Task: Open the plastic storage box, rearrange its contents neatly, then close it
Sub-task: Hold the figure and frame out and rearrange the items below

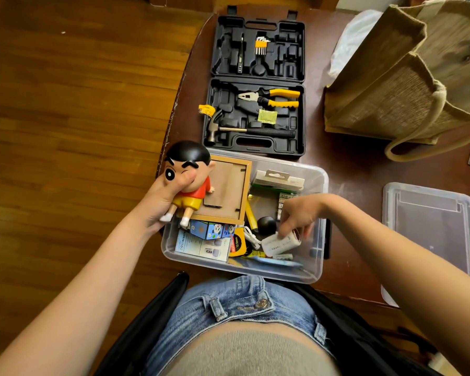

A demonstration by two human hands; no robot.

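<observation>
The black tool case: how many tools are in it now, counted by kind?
In the open black tool case, by kind:
Pliers: 1
Hammer: 1
Hex key set: 1
Slim dark tool in the lid half, kind too small to tell: 1
Total: 4

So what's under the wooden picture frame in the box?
Under the picture frame, a patterned cube box and a yellow tape measure stick out in the storage box; anything else beneath is covered.
</observation>
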